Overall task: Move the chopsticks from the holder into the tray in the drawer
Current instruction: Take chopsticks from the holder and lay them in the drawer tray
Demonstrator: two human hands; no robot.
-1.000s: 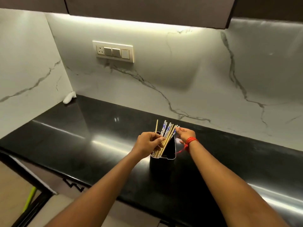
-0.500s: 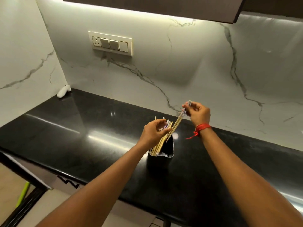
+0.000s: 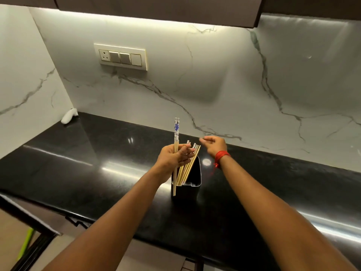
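Chopsticks of a blue-patterned pair [image 3: 176, 130] stand upright in the left hand [image 3: 172, 159], which grips them mid-length, their tips hanging outside the black holder [image 3: 185, 190]. The remaining sticks [image 3: 186, 170] lean inside it, lower ends hidden. The right hand [image 3: 214, 145] hovers just beside, loosely curled, holding nothing

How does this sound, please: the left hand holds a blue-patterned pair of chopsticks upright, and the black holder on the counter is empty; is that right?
Not quite: the head view shows the black holder has several chopsticks leaning inside it. The left hand does hold the blue-patterned pair upright.
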